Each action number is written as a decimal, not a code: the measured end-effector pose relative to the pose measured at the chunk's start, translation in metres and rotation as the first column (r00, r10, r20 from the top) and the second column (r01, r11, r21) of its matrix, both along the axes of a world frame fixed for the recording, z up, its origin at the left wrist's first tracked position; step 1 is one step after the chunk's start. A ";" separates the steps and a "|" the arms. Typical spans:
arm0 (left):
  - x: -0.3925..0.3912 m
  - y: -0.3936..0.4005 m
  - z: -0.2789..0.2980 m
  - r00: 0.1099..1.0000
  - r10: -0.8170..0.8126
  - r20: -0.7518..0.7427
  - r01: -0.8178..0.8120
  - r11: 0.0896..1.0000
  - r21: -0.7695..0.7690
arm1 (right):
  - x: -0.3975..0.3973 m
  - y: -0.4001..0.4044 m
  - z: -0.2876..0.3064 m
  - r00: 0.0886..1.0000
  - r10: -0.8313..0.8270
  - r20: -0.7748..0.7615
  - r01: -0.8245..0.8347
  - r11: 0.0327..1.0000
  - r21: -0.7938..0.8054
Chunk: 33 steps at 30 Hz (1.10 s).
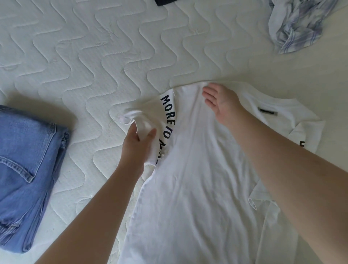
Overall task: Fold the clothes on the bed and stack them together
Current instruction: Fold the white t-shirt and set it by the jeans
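Note:
A white T-shirt (197,169) with black lettering lies spread on the bed, its collar to the right. My left hand (137,143) grips the shirt's left sleeve, bunched and lifted off the mattress. Flat on the shirt's upper part lies my right hand (220,101), fingers straight and pressing the fabric down. Folded blue jeans (28,150) sit at the left edge. A crumpled blue-and-white checked garment (299,26) lies at the top right.
The white quilted mattress (94,56) fills the view. A dark piece of clothing (165,1) shows at the top edge, mostly cut off.

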<state>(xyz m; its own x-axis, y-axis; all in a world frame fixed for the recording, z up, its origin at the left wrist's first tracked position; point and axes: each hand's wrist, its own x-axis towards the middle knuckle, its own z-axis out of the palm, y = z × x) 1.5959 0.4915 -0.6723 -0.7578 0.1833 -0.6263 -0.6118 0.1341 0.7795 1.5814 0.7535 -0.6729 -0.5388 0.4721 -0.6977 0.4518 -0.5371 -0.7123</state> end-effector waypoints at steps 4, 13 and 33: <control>0.008 0.016 0.025 0.985 -0.076 -0.156 0.084 0.995 0.046 | 0.013 -0.005 -0.004 0.999 -0.040 0.002 0.040 0.999 -0.018; 0.045 0.067 0.052 0.469 -0.656 -0.591 0.502 0.749 -0.432 | 0.033 0.023 0.005 0.998 -0.044 -0.044 0.031 0.964 -0.264; -0.012 0.118 -0.005 0.587 -0.718 -0.375 0.454 0.675 -0.581 | 0.081 0.024 0.011 0.671 0.566 0.479 -0.728 0.379 0.571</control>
